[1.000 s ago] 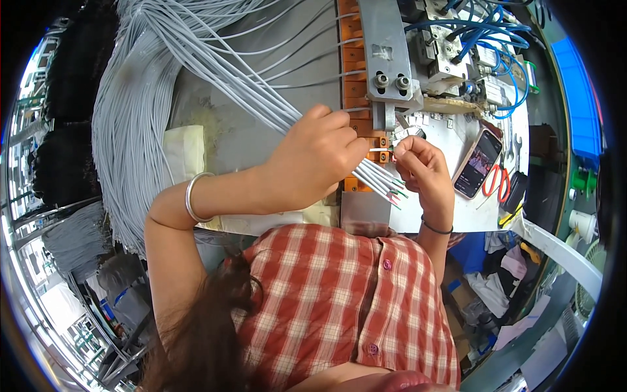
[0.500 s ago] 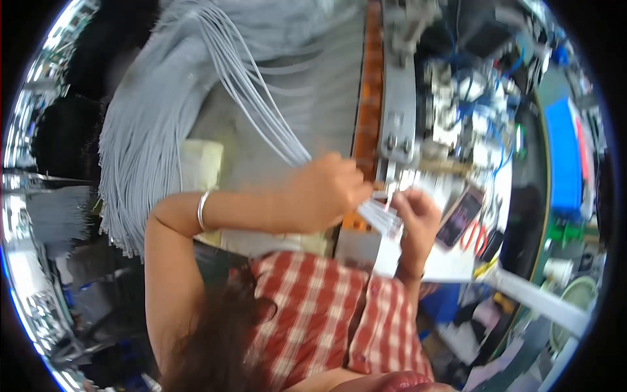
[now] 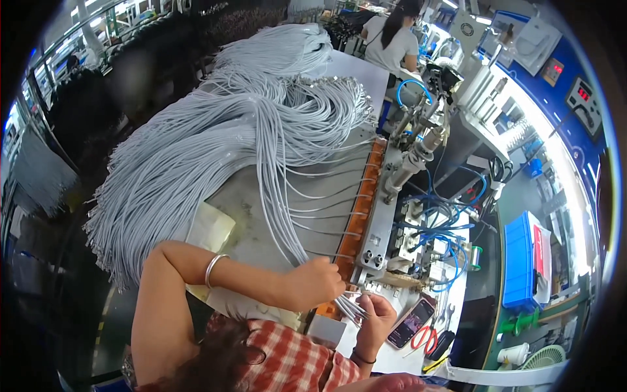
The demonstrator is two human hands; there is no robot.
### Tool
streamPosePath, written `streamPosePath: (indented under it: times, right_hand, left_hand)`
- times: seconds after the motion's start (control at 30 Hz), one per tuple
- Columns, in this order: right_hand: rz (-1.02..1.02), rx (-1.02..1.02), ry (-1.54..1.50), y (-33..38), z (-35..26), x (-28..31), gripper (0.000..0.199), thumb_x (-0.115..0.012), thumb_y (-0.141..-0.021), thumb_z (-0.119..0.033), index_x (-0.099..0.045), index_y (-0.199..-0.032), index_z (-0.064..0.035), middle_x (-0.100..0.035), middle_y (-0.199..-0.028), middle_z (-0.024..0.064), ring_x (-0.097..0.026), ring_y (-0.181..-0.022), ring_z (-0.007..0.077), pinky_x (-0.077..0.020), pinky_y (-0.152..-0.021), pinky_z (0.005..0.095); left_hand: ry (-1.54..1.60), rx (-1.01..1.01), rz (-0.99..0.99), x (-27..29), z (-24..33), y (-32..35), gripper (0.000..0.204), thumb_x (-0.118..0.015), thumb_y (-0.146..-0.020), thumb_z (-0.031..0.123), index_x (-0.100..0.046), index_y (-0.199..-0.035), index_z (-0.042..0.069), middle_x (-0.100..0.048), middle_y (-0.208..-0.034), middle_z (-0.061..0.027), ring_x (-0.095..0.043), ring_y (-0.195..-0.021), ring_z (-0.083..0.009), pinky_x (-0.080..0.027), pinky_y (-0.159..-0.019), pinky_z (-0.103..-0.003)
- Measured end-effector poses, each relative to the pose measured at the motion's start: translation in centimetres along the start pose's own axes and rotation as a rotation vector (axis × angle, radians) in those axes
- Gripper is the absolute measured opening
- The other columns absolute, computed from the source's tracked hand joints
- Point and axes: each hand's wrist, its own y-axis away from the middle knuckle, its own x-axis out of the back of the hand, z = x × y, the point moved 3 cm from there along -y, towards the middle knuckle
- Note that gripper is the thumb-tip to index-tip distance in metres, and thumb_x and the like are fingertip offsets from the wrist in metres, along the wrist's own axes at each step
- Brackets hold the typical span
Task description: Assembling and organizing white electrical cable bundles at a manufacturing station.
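Both hands [image 3: 346, 297] closed around grey cables [image 3: 307, 251]

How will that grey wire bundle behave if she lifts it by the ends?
Probably floppy: the wires drape and sag over the table edge. Likely to fan apart, since loose strands already splay toward the orange rail. Only the short ends in her left hand look held straight.
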Motion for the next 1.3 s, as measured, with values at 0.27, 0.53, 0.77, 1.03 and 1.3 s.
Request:
streamPosePath:
  times: [0.27,0.53,0.77,1.03,1.3]
  right_hand:
    - [-0.351,-0.235,-0.364,0.1,-0.6,-0.3,0.004,-0.061,-0.076,0.001,-0.060,-0.079,0.0043,-0.060,-0.066,0.0068,-0.053,-0.053,0.0094,-0.0401,-0.044,0.0192]
    - [-0.167,-0.113,-0.165,-0.2,-0.3,0.1,0.005,-0.062,-0.075,0.002,-0.058,-0.076,0.0040,-0.059,-0.064,0.0058,-0.050,-0.048,0.0081,-0.0384,-0.042,0.0190]
    - [-0.169,-0.163,-0.035,-0.9,0.7,0.3,0.007,-0.059,-0.081,-0.004,-0.057,-0.077,0.0019,-0.054,-0.059,0.0019,-0.045,-0.046,0.0061,-0.0353,-0.041,0.0185]
    - [-0.327,-0.390,-0.145,-1.2,1.5,1.1,0.011,-0.056,-0.084,-0.010,-0.050,-0.078,-0.0023,-0.044,-0.052,-0.0027,-0.036,-0.041,0.0044,-0.0274,-0.038,0.0189]
    - [-0.301,0.260,0.232,-2.4,3.7,2.3,0.009,-0.054,-0.082,-0.010,-0.053,-0.080,-0.0016,-0.051,-0.060,0.0031,-0.049,-0.050,0.0088,-0.0374,-0.041,0.0235]
  left_hand:
    - [0.148,-0.025,0.090,0.6,-0.2,-0.2,0.018,-0.059,-0.059,0.006,-0.049,-0.074,0.008,-0.049,-0.073,-0.0053,-0.049,-0.076,-0.0218,-0.036,-0.067,-0.032]
    - [0.079,-0.025,-0.067,-0.4,0.0,-0.2,0.019,-0.058,-0.061,0.005,-0.051,-0.078,0.007,-0.048,-0.073,-0.0052,-0.048,-0.077,-0.0221,-0.036,-0.068,-0.033]
    - [0.095,-0.078,0.030,0.2,-0.5,-0.5,0.021,-0.057,-0.062,0.004,-0.052,-0.082,0.006,-0.053,-0.074,-0.0058,-0.050,-0.078,-0.0227,-0.037,-0.068,-0.033]
    - [0.089,-0.015,-0.120,-0.3,-0.5,-1.0,0.016,-0.057,-0.063,0.007,-0.050,-0.077,0.008,-0.048,-0.072,-0.0059,-0.048,-0.076,-0.0226,-0.036,-0.068,-0.035]
    - [0.115,0.016,0.182,-0.5,-0.1,-0.1,0.013,-0.061,-0.062,0.016,-0.056,-0.072,0.010,-0.056,-0.070,-0.0094,-0.056,-0.072,-0.0273,-0.041,-0.061,-0.041]
